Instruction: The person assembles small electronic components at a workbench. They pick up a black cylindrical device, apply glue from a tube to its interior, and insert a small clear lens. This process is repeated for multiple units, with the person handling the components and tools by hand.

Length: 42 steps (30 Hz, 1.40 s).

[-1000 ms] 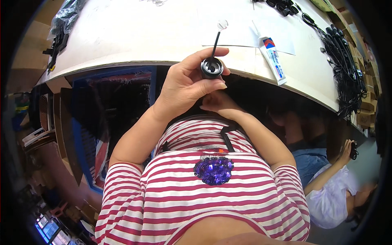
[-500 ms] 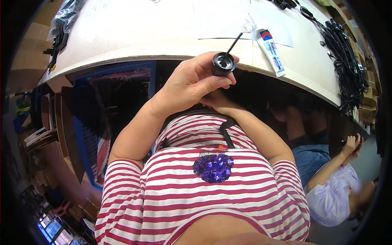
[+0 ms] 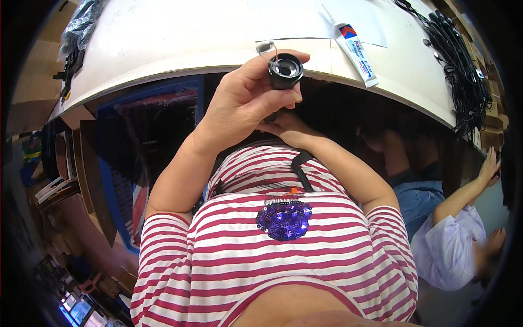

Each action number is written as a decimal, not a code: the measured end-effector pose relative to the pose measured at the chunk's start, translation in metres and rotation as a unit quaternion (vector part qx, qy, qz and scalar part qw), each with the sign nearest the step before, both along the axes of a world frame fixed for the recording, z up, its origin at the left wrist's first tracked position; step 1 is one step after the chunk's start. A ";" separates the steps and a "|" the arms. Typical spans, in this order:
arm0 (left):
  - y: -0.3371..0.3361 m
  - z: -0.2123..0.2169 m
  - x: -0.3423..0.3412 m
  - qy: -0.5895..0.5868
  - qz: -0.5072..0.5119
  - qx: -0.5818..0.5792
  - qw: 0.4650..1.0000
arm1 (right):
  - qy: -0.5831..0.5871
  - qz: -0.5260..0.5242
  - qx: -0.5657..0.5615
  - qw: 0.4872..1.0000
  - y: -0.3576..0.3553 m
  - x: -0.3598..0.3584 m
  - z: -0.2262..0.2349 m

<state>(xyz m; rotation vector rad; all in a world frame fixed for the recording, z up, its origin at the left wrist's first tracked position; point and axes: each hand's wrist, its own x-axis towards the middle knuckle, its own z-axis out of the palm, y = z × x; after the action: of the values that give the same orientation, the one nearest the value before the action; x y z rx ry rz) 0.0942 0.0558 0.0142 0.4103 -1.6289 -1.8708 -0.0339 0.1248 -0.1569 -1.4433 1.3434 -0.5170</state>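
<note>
My left hand (image 3: 239,95) is closed around a black cylindrical tube (image 3: 285,80) near the table's front edge. The tube's round mouth faces up, with a shiny ring inside. A thin reddish wire rises from the mouth to a small pale part (image 3: 265,47), too blurred to name. My right hand (image 3: 289,129) is lower, close to my waist, with fingers curled at the dark lower end of the tube. Part of it is hidden behind my left hand and wrist. On the table beyond lies a white, blue and red squeeze tube (image 3: 357,54) with a long nozzle.
The pale table (image 3: 174,38) curves across in front of me. White paper (image 3: 305,19) lies near the squeeze tube. Black cables (image 3: 460,71) are heaped at its right end, plastic-wrapped black parts (image 3: 79,41) at its left. A blue crate (image 3: 117,180) stands below. Another person (image 3: 452,240) sits at right.
The black tube has come slightly left and up in my left hand. A thin black stick projecting from its mouth no longer shows; a wire with a small pale part does.
</note>
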 end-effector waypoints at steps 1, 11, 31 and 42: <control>0.001 0.001 0.002 0.000 -0.001 -0.005 1.000 | 0.007 0.009 -0.014 1.000 0.000 0.001 -0.003; 0.010 0.000 0.008 -0.008 0.042 -0.047 0.998 | 0.032 0.016 -0.036 0.999 0.005 0.001 -0.037; -0.053 -0.036 0.039 0.141 0.205 -0.063 0.967 | 0.296 -0.046 -0.454 0.839 -0.227 0.009 0.159; -0.047 -0.033 0.070 0.111 0.185 -0.048 0.975 | 0.380 0.012 -0.427 0.821 -0.220 0.017 0.163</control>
<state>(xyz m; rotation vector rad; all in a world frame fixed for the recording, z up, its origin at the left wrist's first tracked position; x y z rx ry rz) 0.1647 0.0089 -0.0188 0.4135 -1.3789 -1.4958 -0.0173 -0.0955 0.0062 -2.5984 1.8053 -0.5843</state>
